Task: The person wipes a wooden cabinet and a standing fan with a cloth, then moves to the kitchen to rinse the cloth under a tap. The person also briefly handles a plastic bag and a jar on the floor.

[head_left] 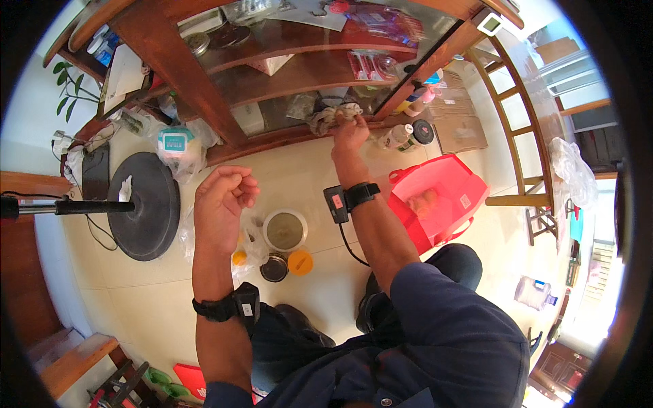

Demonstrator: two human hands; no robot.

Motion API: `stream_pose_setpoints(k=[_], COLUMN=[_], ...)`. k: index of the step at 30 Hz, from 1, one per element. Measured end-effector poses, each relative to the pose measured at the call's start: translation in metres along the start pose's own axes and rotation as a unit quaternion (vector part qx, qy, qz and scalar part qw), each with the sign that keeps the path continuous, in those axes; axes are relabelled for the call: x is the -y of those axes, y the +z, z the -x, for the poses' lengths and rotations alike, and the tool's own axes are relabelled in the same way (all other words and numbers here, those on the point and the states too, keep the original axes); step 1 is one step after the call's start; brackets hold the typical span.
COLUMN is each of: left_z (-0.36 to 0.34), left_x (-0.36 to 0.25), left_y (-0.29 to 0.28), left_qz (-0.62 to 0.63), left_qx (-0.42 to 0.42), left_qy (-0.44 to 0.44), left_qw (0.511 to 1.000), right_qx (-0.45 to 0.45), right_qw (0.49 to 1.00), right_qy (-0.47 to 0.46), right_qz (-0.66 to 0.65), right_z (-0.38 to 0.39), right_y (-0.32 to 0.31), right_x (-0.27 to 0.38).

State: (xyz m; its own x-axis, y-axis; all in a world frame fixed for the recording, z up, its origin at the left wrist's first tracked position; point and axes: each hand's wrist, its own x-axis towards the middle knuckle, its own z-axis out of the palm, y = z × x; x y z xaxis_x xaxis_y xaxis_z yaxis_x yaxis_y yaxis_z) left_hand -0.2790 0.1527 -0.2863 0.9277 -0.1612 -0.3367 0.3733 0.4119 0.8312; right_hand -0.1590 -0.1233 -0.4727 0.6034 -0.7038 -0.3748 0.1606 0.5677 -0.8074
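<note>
My right hand [350, 134] is stretched forward, its fingers closed round a crumpled patterned cloth [329, 117]. That cloth presses against the low part of a glass door [272, 112] in a brown wooden cabinet [238, 136]. Closer to me, my left hand [223, 194] hangs in the air above the floor, empty, its fingers loosely bent and apart. Beneath and to the right of it stands a round pot of cloudy liquid [285, 231]. Beside the pot are a dark round lid or jar [274, 268] and an orange lid [300, 262].
A red bag [435, 197] lies open at right, near two lidded containers [396, 137] and flattened cardboard [459, 126]. At left are a black round stand base [153, 211] and a bagged pack of wipes [178, 146]. A wooden chair [520, 129] stands far right.
</note>
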Motion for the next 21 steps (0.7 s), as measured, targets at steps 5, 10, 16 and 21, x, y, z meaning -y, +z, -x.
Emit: stream_pose_setpoints(k=[5, 10, 16, 21], left_z=[0.000, -0.005, -0.007, -0.006], left_x=[0.000, 0.001, 0.006, 0.006], left_y=[0.000, 0.002, 0.006, 0.004], left_qz=[0.009, 0.005, -0.005, -0.017], left_qx=[0.005, 0.008, 0.007, 0.003], left_qy=[-0.004, -0.008, -0.015, -0.016], left_qw=[1.000, 1.000, 1.000, 1.000], right_qx=[0.040, 0.102, -0.008, -0.023], right_qw=[0.974, 0.932, 0.883, 0.908], right_qy=[-0.224, -0.348, -0.389, -0.346], right_qz=[0.016, 0.018, 0.262, 0.235], right_z=[-0.006, 0.001, -0.017, -0.040], right_y=[0.006, 0.006, -0.011, -0.033], right_x=[0.054, 0.091, 0.083, 0.048])
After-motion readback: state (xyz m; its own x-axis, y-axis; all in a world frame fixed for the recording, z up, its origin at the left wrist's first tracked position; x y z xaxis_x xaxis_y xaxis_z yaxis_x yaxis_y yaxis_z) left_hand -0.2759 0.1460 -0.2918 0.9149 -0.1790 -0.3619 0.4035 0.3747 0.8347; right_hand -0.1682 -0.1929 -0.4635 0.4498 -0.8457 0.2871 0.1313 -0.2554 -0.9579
